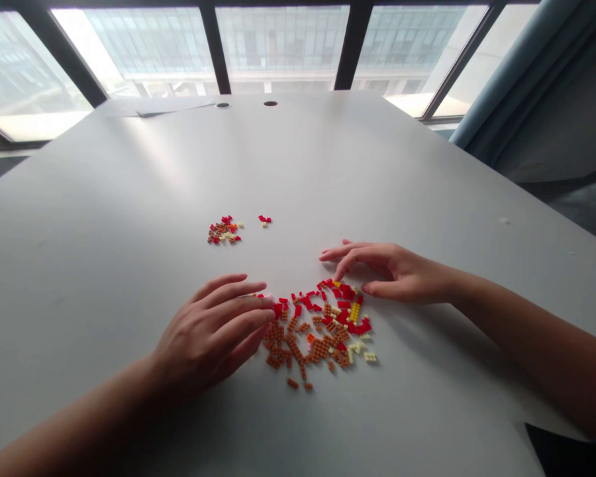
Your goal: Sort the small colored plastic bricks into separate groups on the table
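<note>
Lying between the two hands, a loose pile of toy bricks [322,347] spreads over the white table [129,199]. The left hand [216,331] is at the left edge of the pile, palm down, with its fingers long, nearly straight and only slightly parted. Its fingertips overlap the outermost bricks, so the pile begins right under them and runs off to the right. The thumb is mostly tucked below the fingers, and I cannot tell whether anything is pinched there.

The right hand [395,268] is at the far right corner of the pile, with the bricks below its fingers and toward the person. Its thumb and index finger stand wide apart, with nothing seen held between them. The index fingertip comes down at the red bricks [345,291]; whether it presses on one is too small to tell. The thumb tip is just beside the pile's right edge.

Brown bricks [294,346] fill the middle and near side of the pile, a yellow brick [355,312] lies among the red ones, and cream bricks [370,357] lie at the right. Beyond the left hand, well apart from the pile, sits a smaller heap [223,232], with a few bricks [265,219] to its right.
</note>
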`<state>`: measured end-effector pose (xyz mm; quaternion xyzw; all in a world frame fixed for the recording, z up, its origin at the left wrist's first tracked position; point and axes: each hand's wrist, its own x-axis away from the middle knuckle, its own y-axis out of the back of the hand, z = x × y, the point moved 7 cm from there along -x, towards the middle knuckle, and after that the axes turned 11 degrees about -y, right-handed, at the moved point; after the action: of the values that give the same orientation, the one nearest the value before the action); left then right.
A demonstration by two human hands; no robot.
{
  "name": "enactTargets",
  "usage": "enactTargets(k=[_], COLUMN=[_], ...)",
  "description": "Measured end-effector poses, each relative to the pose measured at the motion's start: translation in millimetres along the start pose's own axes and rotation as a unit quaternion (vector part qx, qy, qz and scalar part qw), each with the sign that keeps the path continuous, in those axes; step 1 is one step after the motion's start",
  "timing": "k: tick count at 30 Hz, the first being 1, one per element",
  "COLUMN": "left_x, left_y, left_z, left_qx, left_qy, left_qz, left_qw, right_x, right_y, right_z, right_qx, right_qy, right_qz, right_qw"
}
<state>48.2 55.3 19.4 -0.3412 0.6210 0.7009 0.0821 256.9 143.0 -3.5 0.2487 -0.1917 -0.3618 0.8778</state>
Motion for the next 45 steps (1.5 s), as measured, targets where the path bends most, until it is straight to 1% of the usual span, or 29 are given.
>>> enactTargets(k=[4,9,19,22,27,29,36,41,45], left_x=[1,2,2,2,-1,-1,0,2,0], left_y=[-1.4,-4.0,-6.6,-3.2,9.7,11.3,2.1,-0.9,-2.5], left_z=[0,0,5,6,6,6,6,6,4], left_qx=[0.003,0.004,0.002,0.008,-0.023,-0.033,-0.029,-0.022,-0.028], left_qy=[-0.004,-0.015,0.009,0.024,0.044,0.053,0.038,0.039,0.031], left_qz=[0.005,0.014,0.026,0.020,-0.024,-0.030,0.002,0.004,0.020], left_qw=[1.000,1.000,1.000,0.999,0.998,0.998,0.999,0.999,0.999], right_x=[0,-1,0,0,-1,-1,-1,-1,-1], right_y=[-1,-1,-4,-5,-4,-5,-5,-5,-5], right_z=[2,2,-1,-1,-1,-1,0,0,0], right_qx=[0.012,0.031,0.036,0.037,0.034,0.027,0.018,0.020,0.018], right_qy=[0.009,0.004,0.012,0.018,0.018,0.017,0.010,0.006,0.010], right_qz=[0.001,-0.004,0.001,0.008,0.012,0.012,0.007,0.009,0.007], right_qw=[1.000,0.999,0.999,0.999,0.999,0.999,1.000,1.000,1.000])
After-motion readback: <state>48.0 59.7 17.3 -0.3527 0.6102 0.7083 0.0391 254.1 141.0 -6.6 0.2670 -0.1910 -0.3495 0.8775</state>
